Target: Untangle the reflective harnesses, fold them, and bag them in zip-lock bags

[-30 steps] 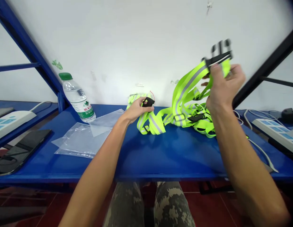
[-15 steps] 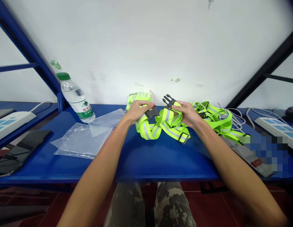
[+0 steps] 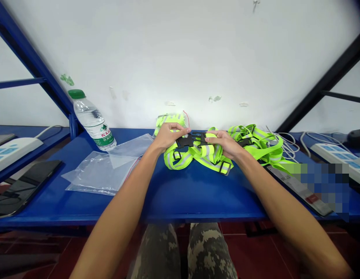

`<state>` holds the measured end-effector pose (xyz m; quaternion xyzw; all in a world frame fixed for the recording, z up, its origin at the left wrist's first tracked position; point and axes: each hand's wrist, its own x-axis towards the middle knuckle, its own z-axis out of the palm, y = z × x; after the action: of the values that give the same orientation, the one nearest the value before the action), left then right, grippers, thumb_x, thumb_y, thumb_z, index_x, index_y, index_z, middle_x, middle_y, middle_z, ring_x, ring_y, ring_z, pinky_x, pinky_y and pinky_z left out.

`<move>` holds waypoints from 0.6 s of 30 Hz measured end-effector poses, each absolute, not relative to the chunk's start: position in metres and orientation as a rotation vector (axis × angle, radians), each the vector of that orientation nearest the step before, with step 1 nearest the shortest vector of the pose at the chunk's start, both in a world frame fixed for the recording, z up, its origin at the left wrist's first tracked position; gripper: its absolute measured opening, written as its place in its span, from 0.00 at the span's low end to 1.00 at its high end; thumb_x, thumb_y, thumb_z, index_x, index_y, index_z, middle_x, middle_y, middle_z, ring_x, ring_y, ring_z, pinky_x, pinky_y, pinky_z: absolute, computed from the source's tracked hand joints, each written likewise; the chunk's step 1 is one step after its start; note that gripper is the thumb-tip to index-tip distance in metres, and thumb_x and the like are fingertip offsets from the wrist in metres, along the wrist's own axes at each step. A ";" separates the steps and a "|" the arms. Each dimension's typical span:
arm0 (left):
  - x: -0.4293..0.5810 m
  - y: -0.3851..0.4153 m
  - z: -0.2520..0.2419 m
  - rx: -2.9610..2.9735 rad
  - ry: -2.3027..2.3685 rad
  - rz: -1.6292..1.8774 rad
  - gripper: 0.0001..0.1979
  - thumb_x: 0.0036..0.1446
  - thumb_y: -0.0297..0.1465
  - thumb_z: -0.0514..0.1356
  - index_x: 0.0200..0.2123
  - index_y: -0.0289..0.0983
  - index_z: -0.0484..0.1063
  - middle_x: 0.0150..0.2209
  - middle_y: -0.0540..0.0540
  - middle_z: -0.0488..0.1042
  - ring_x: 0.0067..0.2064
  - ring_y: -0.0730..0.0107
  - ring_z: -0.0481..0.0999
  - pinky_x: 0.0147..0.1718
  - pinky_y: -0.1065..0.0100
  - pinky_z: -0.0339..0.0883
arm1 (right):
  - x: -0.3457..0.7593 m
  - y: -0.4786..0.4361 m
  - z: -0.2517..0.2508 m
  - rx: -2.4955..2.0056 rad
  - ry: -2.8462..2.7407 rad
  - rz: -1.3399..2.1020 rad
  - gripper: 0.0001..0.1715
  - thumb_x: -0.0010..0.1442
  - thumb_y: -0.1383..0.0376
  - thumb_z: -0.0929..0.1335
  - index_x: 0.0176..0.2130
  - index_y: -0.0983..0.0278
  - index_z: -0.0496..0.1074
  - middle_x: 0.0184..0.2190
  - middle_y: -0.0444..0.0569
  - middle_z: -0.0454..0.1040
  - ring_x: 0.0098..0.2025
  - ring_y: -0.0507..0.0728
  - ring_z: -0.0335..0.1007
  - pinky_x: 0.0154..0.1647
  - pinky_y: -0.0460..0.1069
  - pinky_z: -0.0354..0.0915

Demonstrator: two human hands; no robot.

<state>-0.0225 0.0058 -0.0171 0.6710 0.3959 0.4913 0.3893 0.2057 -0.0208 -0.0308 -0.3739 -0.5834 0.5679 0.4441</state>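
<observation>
My left hand (image 3: pixel 170 136) pinches the black socket half of a buckle (image 3: pixel 185 141). My right hand (image 3: pixel 223 142) grips the pronged half (image 3: pixel 202 138) together with the yellow-green strap at its end. The prongs point left and their tips are at the socket's opening; whether they are inside it I cannot tell. Below the hands, the reflective strap (image 3: pixel 209 155) lies in loops on the blue table (image 3: pixel 180 197), with a black slider (image 3: pixel 225 167) at its lower right. Behind my left hand sits a clear bag of folded yellow-green strap (image 3: pixel 168 119).
Clear plastic bags (image 3: pixel 101 172) and a water bottle (image 3: pixel 95 123) are at the left, with a dark phone (image 3: pixel 28 186) further out. More straps (image 3: pixel 267 145) are heaped at the right beside white cables (image 3: pixel 290 147) and another phone-like device (image 3: pixel 302 190).
My right hand has moved left, bringing the pronged buckle half up to the socket half. A black slider now shows on the strap below my left hand.
</observation>
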 end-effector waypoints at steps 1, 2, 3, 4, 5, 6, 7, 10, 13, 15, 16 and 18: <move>-0.022 0.006 -0.017 1.720 1.007 1.259 0.20 0.42 0.46 0.71 0.23 0.35 0.76 0.26 0.48 0.75 0.30 0.72 0.69 0.33 0.69 0.62 | 0.206 -0.021 -0.031 -0.921 -1.452 1.416 0.18 0.43 0.61 0.78 0.35 0.64 0.77 0.24 0.43 0.74 0.22 0.50 0.66 0.26 0.47 0.65; -0.022 0.006 -0.017 1.735 1.009 1.267 0.19 0.42 0.46 0.71 0.23 0.35 0.76 0.27 0.48 0.76 0.31 0.71 0.70 0.34 0.68 0.63 | 0.206 -0.021 -0.032 -0.916 -1.455 1.416 0.18 0.43 0.61 0.78 0.35 0.64 0.78 0.25 0.43 0.75 0.23 0.50 0.66 0.26 0.47 0.65; -0.022 0.006 -0.017 1.749 1.014 1.276 0.19 0.42 0.46 0.71 0.24 0.35 0.76 0.28 0.47 0.76 0.32 0.70 0.71 0.35 0.68 0.63 | 0.206 -0.020 -0.032 -0.912 -1.457 1.412 0.18 0.43 0.61 0.78 0.36 0.64 0.78 0.25 0.43 0.75 0.23 0.50 0.67 0.26 0.47 0.65; -0.022 0.006 -0.016 1.760 1.019 1.284 0.19 0.42 0.45 0.72 0.24 0.35 0.76 0.29 0.47 0.77 0.33 0.69 0.72 0.36 0.68 0.64 | 0.206 -0.020 -0.033 -0.911 -1.457 1.404 0.18 0.43 0.61 0.78 0.36 0.64 0.78 0.24 0.43 0.75 0.23 0.50 0.67 0.26 0.47 0.65; -0.022 0.006 -0.016 1.767 1.026 1.292 0.19 0.42 0.45 0.72 0.25 0.35 0.76 0.30 0.46 0.77 0.34 0.68 0.72 0.37 0.67 0.64 | 0.207 -0.020 -0.033 -0.911 -1.455 1.395 0.18 0.43 0.61 0.78 0.35 0.65 0.78 0.24 0.44 0.74 0.23 0.51 0.67 0.26 0.47 0.65; -0.022 0.006 -0.015 1.768 1.034 1.302 0.19 0.41 0.45 0.72 0.25 0.35 0.76 0.30 0.46 0.78 0.35 0.68 0.73 0.38 0.67 0.64 | 0.207 -0.019 -0.033 -0.911 -1.453 1.386 0.19 0.43 0.60 0.78 0.35 0.65 0.78 0.23 0.44 0.74 0.22 0.51 0.67 0.25 0.47 0.65; -0.022 0.006 -0.015 1.763 1.041 1.315 0.18 0.41 0.44 0.72 0.26 0.35 0.76 0.30 0.46 0.78 0.35 0.68 0.73 0.39 0.67 0.65 | 0.208 -0.019 -0.034 -0.911 -1.452 1.378 0.19 0.43 0.60 0.78 0.35 0.65 0.78 0.22 0.44 0.74 0.22 0.52 0.67 0.25 0.47 0.65; -0.022 0.006 -0.014 1.738 1.051 1.341 0.18 0.40 0.42 0.73 0.28 0.35 0.76 0.30 0.47 0.78 0.36 0.69 0.73 0.39 0.68 0.65 | 0.210 -0.019 -0.034 -0.914 -1.465 1.358 0.19 0.45 0.59 0.78 0.36 0.65 0.77 0.22 0.44 0.73 0.21 0.52 0.66 0.23 0.47 0.63; -0.023 0.008 -0.015 1.644 1.050 1.313 0.20 0.37 0.42 0.74 0.30 0.35 0.75 0.29 0.48 0.77 0.33 0.70 0.74 0.35 0.69 0.66 | 0.210 -0.019 -0.035 -0.898 -1.502 1.294 0.18 0.47 0.59 0.77 0.37 0.64 0.75 0.22 0.41 0.72 0.20 0.50 0.64 0.22 0.47 0.62; -0.023 0.008 -0.017 1.507 1.031 1.265 0.23 0.35 0.41 0.75 0.32 0.35 0.74 0.27 0.50 0.76 0.29 0.71 0.73 0.31 0.70 0.66 | 0.208 -0.019 -0.036 -0.858 -1.540 1.120 0.16 0.48 0.60 0.76 0.36 0.63 0.73 0.26 0.42 0.74 0.23 0.50 0.66 0.25 0.47 0.64; -0.024 0.008 -0.017 1.430 1.025 1.238 0.25 0.33 0.41 0.76 0.33 0.35 0.74 0.26 0.50 0.75 0.28 0.71 0.73 0.29 0.70 0.66 | 0.206 -0.019 -0.037 -0.836 -1.564 1.003 0.15 0.49 0.61 0.76 0.35 0.63 0.71 0.29 0.43 0.75 0.27 0.51 0.69 0.29 0.47 0.66; -0.024 0.008 -0.016 1.298 1.018 1.192 0.27 0.29 0.39 0.77 0.33 0.35 0.73 0.24 0.50 0.75 0.26 0.71 0.73 0.26 0.70 0.67 | 0.202 -0.020 -0.040 -0.810 -1.613 0.757 0.11 0.52 0.64 0.73 0.33 0.62 0.68 0.35 0.48 0.78 0.35 0.54 0.74 0.35 0.49 0.68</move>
<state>-0.0236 0.0076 -0.0161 0.5425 0.4258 0.4983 0.5255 0.2024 -0.0199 -0.0400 -0.3433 -0.6839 0.3208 0.5582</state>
